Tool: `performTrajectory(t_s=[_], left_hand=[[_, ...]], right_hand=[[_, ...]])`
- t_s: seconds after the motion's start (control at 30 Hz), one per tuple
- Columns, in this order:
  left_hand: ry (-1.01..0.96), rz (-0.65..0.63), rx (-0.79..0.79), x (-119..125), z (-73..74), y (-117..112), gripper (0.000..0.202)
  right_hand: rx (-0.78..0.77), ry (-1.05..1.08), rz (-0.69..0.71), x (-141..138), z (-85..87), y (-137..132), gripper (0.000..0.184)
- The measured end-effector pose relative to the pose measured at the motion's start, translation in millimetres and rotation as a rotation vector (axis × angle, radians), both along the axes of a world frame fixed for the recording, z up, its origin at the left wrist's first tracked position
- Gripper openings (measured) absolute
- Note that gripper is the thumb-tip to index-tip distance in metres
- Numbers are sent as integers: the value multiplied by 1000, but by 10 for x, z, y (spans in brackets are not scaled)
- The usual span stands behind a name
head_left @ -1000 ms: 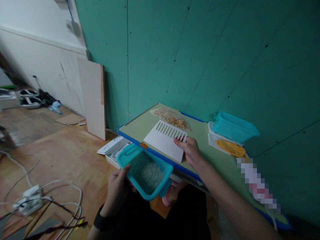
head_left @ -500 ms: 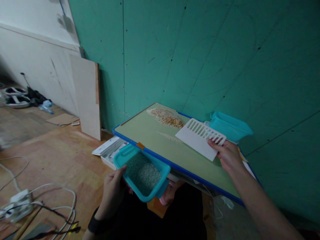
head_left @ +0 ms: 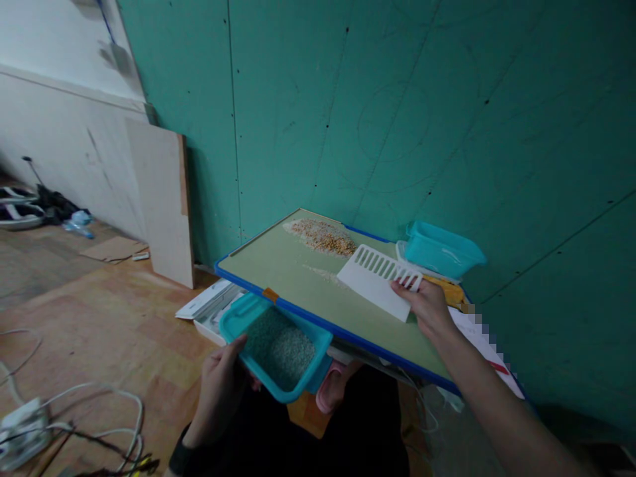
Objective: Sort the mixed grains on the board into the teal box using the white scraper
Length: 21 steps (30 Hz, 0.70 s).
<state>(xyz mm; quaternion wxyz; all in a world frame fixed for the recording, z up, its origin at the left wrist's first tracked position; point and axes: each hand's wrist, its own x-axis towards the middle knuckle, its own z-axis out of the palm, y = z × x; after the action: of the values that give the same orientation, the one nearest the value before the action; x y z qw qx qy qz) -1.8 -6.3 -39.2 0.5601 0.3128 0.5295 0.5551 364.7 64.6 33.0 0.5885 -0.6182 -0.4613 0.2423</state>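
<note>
My left hand [head_left: 222, 381] grips the near left rim of a turquoise plastic tub [head_left: 325, 344], thumb over the edge. Pale grains that look like rice [head_left: 293, 351] lie inside. The tub is just below the front edge of a pale green tabletop [head_left: 278, 268] with a blue rim. In my right hand [head_left: 427, 305] is a flat white slotted scraper [head_left: 372, 285], pinched at its slotted end and tilted above the tabletop. Left of it lies a heap of mixed grains and yellow kernels [head_left: 325, 237]. A thin streak of pale grains [head_left: 322, 273] is nearer the scraper.
A second turquoise tub [head_left: 442, 250] stands at the back right against the green wall [head_left: 298, 99]. Papers [head_left: 477, 338] lie on the right, beyond my forearm. An opened white box [head_left: 213, 308] is below the table's left side. Cables and a power strip [head_left: 22, 427] cover the floor at left.
The view has swung slightly to the right, so more of the table's right end and its papers shows. Both hands keep their holds on the tub and scraper.
</note>
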Motion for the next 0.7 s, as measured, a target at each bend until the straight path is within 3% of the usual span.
performTrajectory(t_s=[0.33, 0.7], left_hand=[[37, 0, -6, 55, 186, -57, 44], [44, 10, -8, 93, 212, -85, 40]], right_hand=[[-50, 118, 47, -665, -17, 415, 36], [-122, 240, 168, -1069, -14, 485, 38]])
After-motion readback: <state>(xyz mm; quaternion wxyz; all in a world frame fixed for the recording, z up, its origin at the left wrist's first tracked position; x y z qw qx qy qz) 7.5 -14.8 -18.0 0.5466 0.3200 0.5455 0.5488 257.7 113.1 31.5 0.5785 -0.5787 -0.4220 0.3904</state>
